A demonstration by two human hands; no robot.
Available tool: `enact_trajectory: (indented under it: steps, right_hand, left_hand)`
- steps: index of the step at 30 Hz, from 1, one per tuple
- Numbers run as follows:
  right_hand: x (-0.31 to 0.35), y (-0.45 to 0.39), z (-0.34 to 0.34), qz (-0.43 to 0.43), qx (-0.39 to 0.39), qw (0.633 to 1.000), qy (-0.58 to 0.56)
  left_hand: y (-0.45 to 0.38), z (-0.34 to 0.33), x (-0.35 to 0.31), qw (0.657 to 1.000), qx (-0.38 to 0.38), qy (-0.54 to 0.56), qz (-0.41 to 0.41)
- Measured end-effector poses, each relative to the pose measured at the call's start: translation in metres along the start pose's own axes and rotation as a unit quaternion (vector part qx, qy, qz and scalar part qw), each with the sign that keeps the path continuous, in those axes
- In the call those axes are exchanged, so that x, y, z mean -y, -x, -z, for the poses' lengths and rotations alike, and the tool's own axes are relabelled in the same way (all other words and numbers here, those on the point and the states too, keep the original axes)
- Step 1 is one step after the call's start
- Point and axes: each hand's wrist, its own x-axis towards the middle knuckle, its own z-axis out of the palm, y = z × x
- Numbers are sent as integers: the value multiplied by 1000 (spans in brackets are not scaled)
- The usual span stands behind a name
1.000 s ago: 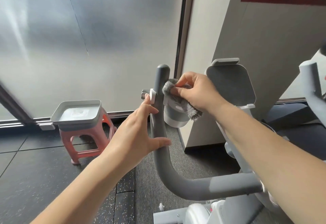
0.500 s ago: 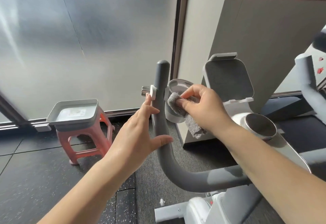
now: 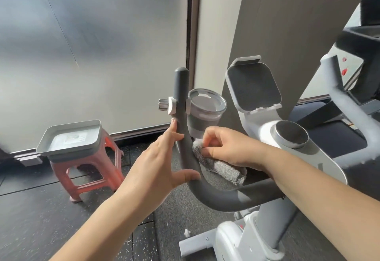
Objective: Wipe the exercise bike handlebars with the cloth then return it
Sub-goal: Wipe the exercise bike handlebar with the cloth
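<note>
Frosted glass is seen behind the bike. Against the grey handlebar (image 3: pixel 185 153), the cloth (image 3: pixel 222 168) is pinched by right hand (image 3: pixel 228 149) fingers; left hand (image 3: pixel 156 162) fingers lie straight. Soft, light, probably easily bunched; best gripped mid-fold.

Dark speckled floor (image 3: pixel 37 219) carries pink stool (image 3: pixel 86 176), grey tray (image 3: pixel 71 137) on top; white bike base (image 3: pixel 205 244) alongside.

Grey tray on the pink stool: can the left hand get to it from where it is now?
Probably yes. The left hand rests open against the handlebar, holding nothing, and the grey tray sits off to its left with only bare floor between.
</note>
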Motion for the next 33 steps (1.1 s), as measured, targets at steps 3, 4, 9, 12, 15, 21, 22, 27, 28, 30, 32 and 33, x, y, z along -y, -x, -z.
enact_trajectory:
  steps: [3, 4, 9, 12, 15, 21, 22, 27, 28, 30, 32, 33]
  right_hand:
    - [-7, -7, 0, -17, -34, 997, -68]
    - [-5, -13, -2, -14, -79, 992, -99]
    - [-5, -25, -16, -7, -94, 986, -137]
    - [-13, -12, -12, -1, -18, 986, -163]
    - [-17, 5, -8, -8, 56, 987, -151]
    - [-10, 12, -17, 38, -91, 994, -49]
    - [-11, 8, -19, 46, -118, 990, -58]
    - [-17, 5, -13, 43, -88, 991, -87]
    - [-16, 9, -11, 39, -48, 995, -81]
    - [-15, 18, -6, 23, 30, 998, -48]
    - [-15, 25, 0, 9, 82, 997, 8]
    - [-15, 28, 6, 4, 95, 995, 39]
  left_hand:
    - [2, -1, 1, 1000, -5, 4, -14]
    - [3, -1, 1, 1000, -8, 2, -17]
    - [6, -4, 0, 1000, -20, -9, -19]
    - [8, -7, -2, 999, -32, -10, -21]
    - [10, -8, -3, 999, -38, -5, -19]
    - [10, -9, -6, 999, -35, -11, -7]
    - [10, -9, -7, 999, -35, -11, -6]
    - [12, -8, -10, 999, -37, -24, -5]
    - [12, -9, -12, 999, -38, -25, -4]
    - [14, -10, -14, 999, -39, -28, 0]
    - [15, -11, -14, 999, -41, -33, 0]
    - [15, -11, -14, 999, -42, -35, 1]
